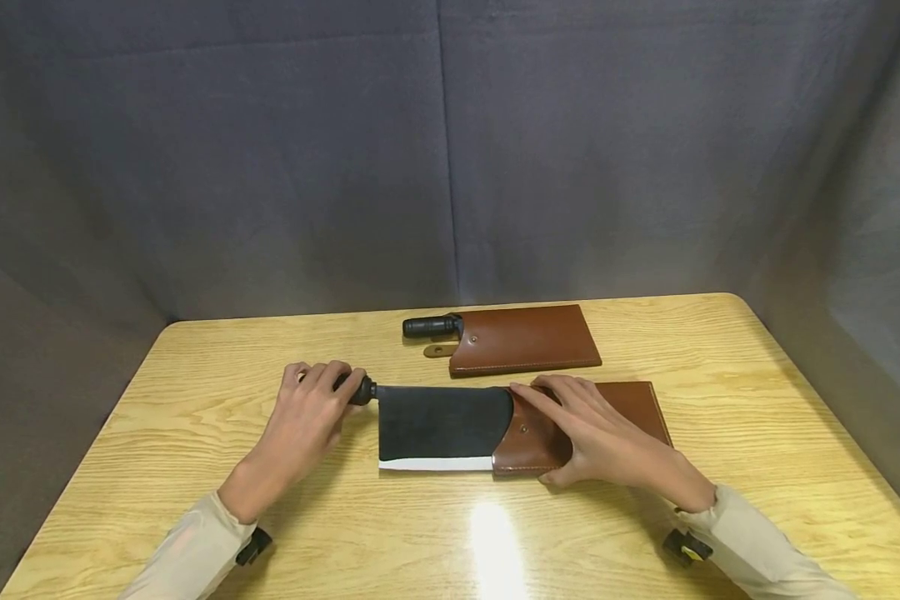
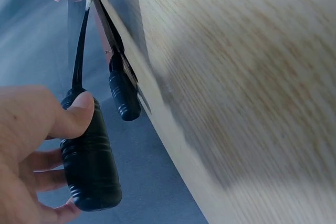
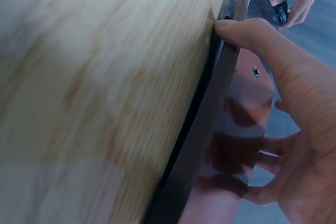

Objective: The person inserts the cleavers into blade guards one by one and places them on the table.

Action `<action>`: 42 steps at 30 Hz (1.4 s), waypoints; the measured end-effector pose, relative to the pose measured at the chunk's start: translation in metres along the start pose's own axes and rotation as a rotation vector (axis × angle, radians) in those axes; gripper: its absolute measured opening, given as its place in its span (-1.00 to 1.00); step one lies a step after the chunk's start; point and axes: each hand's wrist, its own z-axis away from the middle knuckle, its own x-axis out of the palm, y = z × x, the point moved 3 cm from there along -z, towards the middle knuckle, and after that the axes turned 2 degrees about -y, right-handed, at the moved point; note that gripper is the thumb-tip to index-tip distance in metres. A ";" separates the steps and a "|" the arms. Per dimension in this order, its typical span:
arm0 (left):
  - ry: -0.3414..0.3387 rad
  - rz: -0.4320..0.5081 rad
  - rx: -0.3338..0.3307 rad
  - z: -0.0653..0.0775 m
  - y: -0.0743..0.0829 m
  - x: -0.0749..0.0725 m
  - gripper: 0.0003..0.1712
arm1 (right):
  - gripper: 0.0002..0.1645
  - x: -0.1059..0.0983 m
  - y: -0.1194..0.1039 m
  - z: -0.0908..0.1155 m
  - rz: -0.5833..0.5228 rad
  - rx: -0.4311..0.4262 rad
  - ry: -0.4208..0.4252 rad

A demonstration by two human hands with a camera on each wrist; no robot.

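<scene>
A cleaver (image 1: 442, 423) with a dark blade and a bright edge lies partly inside a brown leather sheath (image 1: 630, 408). Around its black ribbed handle (image 2: 92, 156) curl the fingers and thumb of my left hand (image 1: 311, 412). My right hand (image 1: 596, 429) grips the sheath across its width, thumb on the near edge and fingers over the far one. In the right wrist view the sheath's snap stud (image 3: 255, 72) shows beside the thumb. The end of the blade is hidden in the leather.
Behind lies a second cleaver in a brown sheath (image 1: 528, 337), its black handle (image 1: 429, 327) pointing left and a small strap (image 1: 440, 351) beside it. Everything rests on a wooden table (image 1: 195, 400), with a grey curtain (image 1: 307, 167) round its back and sides.
</scene>
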 end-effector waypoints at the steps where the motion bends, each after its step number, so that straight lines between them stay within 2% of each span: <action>1: 0.002 0.000 -0.001 -0.001 0.000 0.000 -0.53 | 0.48 0.000 0.000 0.000 0.004 -0.002 0.006; 10: -0.004 -0.012 -0.008 -0.003 0.003 0.001 -0.53 | 0.49 0.001 0.001 0.001 0.018 -0.008 0.022; 16: -0.002 -0.005 0.003 -0.002 0.003 0.002 -0.52 | 0.52 -0.002 0.005 0.002 0.010 0.059 -0.088; 20: -0.004 0.017 0.003 -0.001 0.002 0.004 -0.54 | 0.57 -0.008 0.016 0.010 -0.045 0.129 -0.163; 26: -0.024 0.069 -0.008 0.002 -0.001 0.008 -0.54 | 0.61 -0.014 0.033 0.025 -0.059 0.201 -0.203; 32: -0.024 0.048 0.016 0.003 0.001 0.011 -0.54 | 0.56 -0.012 0.039 0.027 -0.016 0.195 -0.180; 42: -0.071 0.019 -0.003 -0.003 0.013 0.008 -0.53 | 0.52 -0.003 0.035 0.021 0.002 0.167 -0.112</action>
